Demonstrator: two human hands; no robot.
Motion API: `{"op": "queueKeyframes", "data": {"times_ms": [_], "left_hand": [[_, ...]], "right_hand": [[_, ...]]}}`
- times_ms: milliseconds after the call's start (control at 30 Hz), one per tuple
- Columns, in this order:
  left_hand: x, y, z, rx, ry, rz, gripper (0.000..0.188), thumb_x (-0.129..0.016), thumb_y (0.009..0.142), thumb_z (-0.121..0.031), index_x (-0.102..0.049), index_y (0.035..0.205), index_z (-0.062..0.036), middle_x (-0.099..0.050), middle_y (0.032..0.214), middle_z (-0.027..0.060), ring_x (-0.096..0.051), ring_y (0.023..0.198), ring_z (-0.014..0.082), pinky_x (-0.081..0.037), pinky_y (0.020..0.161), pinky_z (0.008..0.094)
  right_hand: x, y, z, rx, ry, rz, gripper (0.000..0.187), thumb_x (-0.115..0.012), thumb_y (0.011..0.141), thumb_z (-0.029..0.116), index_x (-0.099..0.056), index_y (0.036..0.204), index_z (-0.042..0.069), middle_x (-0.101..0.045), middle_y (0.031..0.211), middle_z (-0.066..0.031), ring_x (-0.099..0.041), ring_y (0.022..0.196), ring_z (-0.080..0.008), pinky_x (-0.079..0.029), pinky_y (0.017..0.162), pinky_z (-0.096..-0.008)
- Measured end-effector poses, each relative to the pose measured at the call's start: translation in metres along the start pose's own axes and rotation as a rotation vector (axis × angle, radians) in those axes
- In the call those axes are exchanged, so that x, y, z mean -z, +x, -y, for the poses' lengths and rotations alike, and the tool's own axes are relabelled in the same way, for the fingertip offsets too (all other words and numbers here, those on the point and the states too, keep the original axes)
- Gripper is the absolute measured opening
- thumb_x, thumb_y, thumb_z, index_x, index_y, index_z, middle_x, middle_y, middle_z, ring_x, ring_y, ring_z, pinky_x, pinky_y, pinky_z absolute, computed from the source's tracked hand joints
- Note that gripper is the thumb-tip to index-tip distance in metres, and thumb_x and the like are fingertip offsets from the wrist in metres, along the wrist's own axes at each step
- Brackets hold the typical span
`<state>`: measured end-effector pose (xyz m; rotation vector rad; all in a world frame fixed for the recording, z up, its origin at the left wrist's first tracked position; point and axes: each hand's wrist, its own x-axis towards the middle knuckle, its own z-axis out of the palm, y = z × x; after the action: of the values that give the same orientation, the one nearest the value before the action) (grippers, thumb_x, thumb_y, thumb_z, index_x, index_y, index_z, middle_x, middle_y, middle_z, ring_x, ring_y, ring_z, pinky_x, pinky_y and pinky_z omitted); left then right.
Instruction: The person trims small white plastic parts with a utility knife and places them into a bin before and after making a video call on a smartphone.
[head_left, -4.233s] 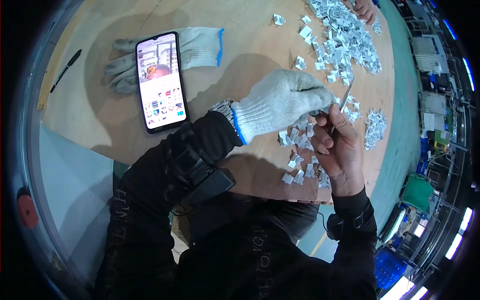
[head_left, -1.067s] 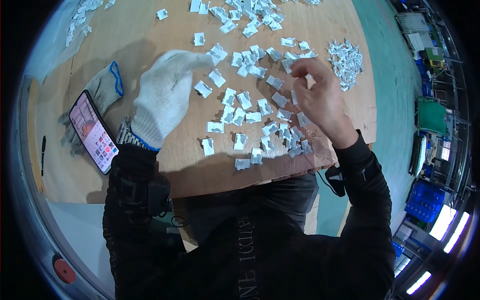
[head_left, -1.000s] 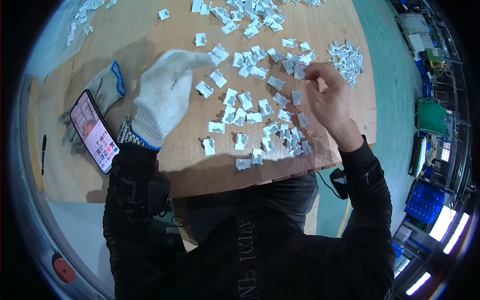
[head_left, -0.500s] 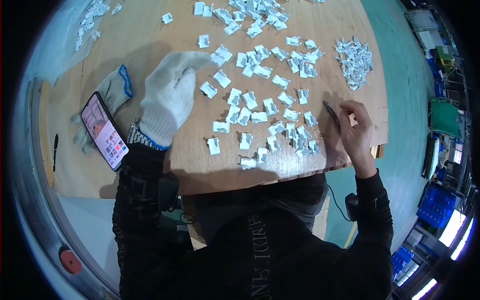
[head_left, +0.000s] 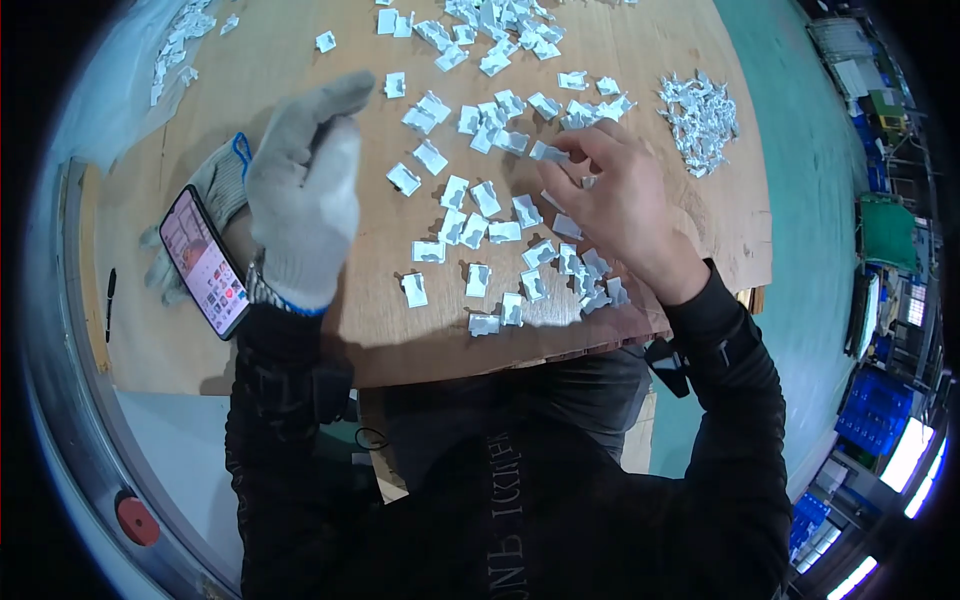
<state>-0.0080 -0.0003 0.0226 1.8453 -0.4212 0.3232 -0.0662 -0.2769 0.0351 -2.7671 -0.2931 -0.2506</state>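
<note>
The small pieces [head_left: 474, 231] look metallic, the tabletop [head_left: 718, 225] smooth wood.

Head view: wide fisheye, facing downward
You are looking from your own head, closely down past your torso [head_left: 490, 500], framing your left hand [head_left: 305, 185] and right hand [head_left: 620, 195] over the table [head_left: 720, 230], with straight edges bending toward the rim.

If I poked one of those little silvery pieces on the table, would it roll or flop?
A silvery piece probably wouldn't roll: its sides look straight and angular. It's likely stiff rather than floppy, since its edges look crisp, and perhaps light, because it looks small and thin.
</note>
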Motion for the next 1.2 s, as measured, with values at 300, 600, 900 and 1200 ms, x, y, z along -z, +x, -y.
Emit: {"op": "queueKeyframes", "data": {"times_ms": [300, 600, 900, 1200], "left_hand": [[-0.028, -0.031, -0.075, 0.610, -0.818, 0.481, 0.040, -0.057, 0.100, -0.012, -0.055, 0.138, -0.0010, -0.068, 0.111, 0.0079, -0.065, 0.099, 0.0135, -0.054, 0.086, 0.0270], [-0.031, -0.040, -0.034, 0.665, -1.271, 0.615, 0.035, -0.060, 0.101, -0.018, -0.059, 0.132, -0.0008, -0.069, 0.113, 0.0098, -0.069, 0.099, 0.0185, -0.059, 0.082, 0.0322], [-0.027, -0.031, -0.027, 0.699, -1.408, 0.506, 0.039, -0.058, 0.103, -0.028, -0.057, 0.130, 0.0004, -0.069, 0.105, 0.0110, -0.068, 0.086, 0.0160, -0.057, 0.070, 0.0292], [-0.024, -0.030, -0.026, 0.941, -1.397, 0.353, 0.039, -0.050, 0.107, -0.035, -0.057, 0.124, -0.0003, -0.059, 0.084, 0.0023, -0.040, 0.064, 0.0079, -0.034, 0.055, 0.0232]], "right_hand": [[0.005, -0.033, 0.077, -0.124, 0.808, -0.222, 0.021, -0.075, 0.086, 0.001, -0.066, 0.105, -0.001, -0.065, 0.082, -0.0004, -0.063, 0.076, -0.0066, -0.052, 0.064, -0.0251], [-0.002, -0.049, 0.097, -0.182, 1.100, -0.213, 0.027, -0.073, 0.087, -0.004, -0.063, 0.112, 0.000, -0.066, 0.087, -0.0018, -0.064, 0.081, -0.0072, -0.052, 0.069, -0.0244], [0.032, -0.105, -0.037, -0.383, -0.049, -0.243, 0.032, -0.071, 0.086, 0.009, -0.066, 0.116, 0.000, -0.069, 0.096, -0.0097, -0.065, 0.083, -0.0146, -0.051, 0.074, -0.0282], [0.046, -0.132, -0.052, -0.747, 0.200, -0.007, 0.032, -0.070, 0.084, 0.010, -0.065, 0.113, -0.004, -0.067, 0.080, -0.0059, -0.063, 0.071, -0.0130, -0.051, 0.066, -0.0286]]}}
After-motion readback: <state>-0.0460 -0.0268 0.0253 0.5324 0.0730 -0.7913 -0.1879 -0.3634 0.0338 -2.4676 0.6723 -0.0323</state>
